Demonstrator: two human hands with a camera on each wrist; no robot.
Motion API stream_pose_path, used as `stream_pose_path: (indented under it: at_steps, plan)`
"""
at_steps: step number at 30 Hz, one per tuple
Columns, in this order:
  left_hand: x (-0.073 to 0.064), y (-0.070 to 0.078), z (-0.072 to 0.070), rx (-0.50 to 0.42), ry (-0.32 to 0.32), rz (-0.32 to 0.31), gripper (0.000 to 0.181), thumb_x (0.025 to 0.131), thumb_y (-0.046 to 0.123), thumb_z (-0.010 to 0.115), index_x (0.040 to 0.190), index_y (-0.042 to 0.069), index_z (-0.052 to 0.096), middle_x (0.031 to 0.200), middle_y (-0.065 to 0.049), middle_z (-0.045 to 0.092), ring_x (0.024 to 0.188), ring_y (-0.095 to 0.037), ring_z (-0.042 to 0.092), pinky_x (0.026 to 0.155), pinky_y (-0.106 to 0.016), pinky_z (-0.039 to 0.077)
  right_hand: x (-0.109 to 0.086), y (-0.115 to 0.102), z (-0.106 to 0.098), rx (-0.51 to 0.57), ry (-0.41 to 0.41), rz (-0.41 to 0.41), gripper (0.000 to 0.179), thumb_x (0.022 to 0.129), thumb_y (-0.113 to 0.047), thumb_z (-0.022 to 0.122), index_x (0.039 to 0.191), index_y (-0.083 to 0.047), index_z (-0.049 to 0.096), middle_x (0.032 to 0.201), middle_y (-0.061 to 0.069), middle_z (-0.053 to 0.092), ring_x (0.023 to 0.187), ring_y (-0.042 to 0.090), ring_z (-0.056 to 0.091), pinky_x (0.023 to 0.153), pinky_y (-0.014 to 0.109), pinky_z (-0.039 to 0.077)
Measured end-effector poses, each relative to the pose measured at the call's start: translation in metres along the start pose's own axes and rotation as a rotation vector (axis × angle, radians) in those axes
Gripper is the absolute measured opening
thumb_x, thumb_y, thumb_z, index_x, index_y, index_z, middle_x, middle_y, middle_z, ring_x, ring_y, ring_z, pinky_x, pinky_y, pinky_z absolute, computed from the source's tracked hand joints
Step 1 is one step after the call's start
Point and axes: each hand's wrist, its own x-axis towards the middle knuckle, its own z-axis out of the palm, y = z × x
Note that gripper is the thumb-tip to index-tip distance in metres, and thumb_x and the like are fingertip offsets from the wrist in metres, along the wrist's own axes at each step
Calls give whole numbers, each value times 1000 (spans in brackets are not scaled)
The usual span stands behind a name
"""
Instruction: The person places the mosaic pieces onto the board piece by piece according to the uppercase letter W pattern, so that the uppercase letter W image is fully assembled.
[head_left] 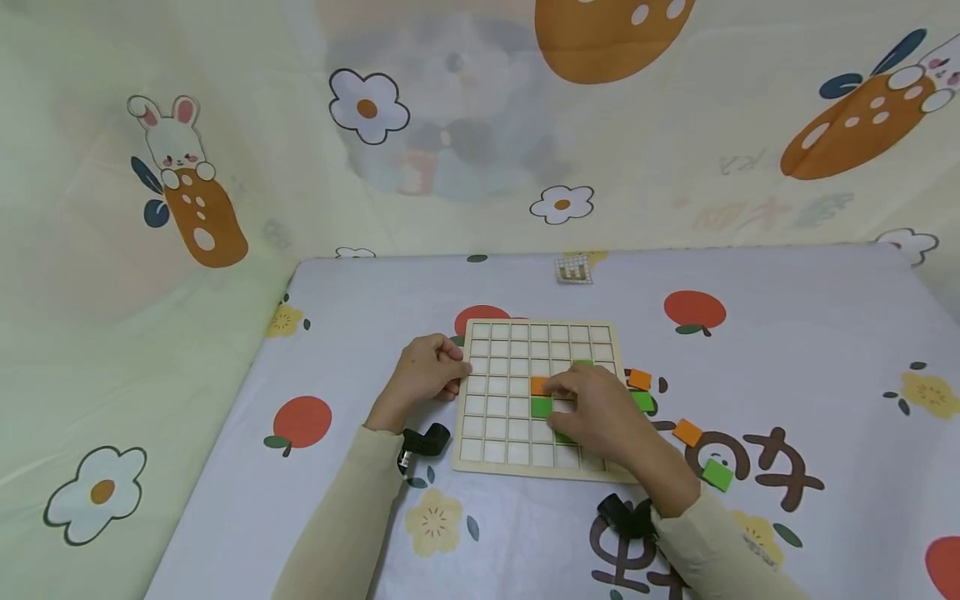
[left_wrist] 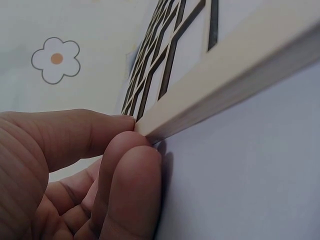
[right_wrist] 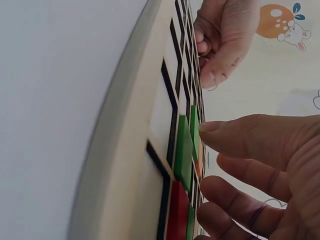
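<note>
A square pale wooden grid board lies on the cloth. My left hand pinches its left edge between thumb and fingertips, seen close in the left wrist view. Over the board's right half is my right hand, fingers bent loosely and apart. Its thumb touches or nearly touches a green tile. Beside the fingertips, an orange tile and a green tile sit in neighbouring cells. A red tile shows in the right wrist view. The right hand covers some cells.
Loose orange and green tiles lie right of the board, with others by its right edge. A small card with a grid pattern lies at the back. Printed fabric walls stand behind and at the left.
</note>
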Motion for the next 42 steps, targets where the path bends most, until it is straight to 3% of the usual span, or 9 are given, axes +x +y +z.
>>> stream_pose_path:
  at_steps: [11,21,25,28,34,42]
  plan:
    - [-2,1,0,-9,0,-20,17,93,7,76,103,2,64,76,-8,65,55,-14,61,53,-25,58,-19,22,-26,22,68,108,45,86,-17,80,128,-5,73,128,20,65,118,42,60,94,60,54]
    - [-1,2,-2,-6,4,-13,16,93,6,76,103,1,64,75,-8,65,54,-14,60,51,-23,55,-46,61,-46,-27,125,187,53,86,-18,82,133,0,68,134,28,60,122,49,55,92,66,54]
    - [0,0,-2,-23,2,-8,16,93,5,76,103,1,63,76,-8,64,54,-14,60,50,-23,55,-55,73,-53,-41,111,223,49,87,-19,81,131,1,69,131,27,61,115,47,60,86,63,56]
    - [0,-1,-2,-28,-1,-13,17,93,5,76,102,1,63,76,-8,64,54,-14,60,51,-24,56,-62,82,-57,-58,107,238,45,87,-19,82,126,1,71,123,25,65,105,43,63,77,54,59]
    - [0,-2,-2,-27,-1,-15,16,93,5,76,102,1,64,76,-7,64,54,-13,60,51,-23,56,-75,96,-61,-63,100,248,37,84,-20,86,112,2,76,100,14,67,88,30,63,65,34,50]
    - [-2,1,-1,-19,-11,-11,17,93,6,76,103,2,63,75,-8,64,54,-14,60,51,-23,56,-78,102,-62,-54,45,334,34,83,-21,88,106,1,77,98,14,66,88,30,61,67,35,49]
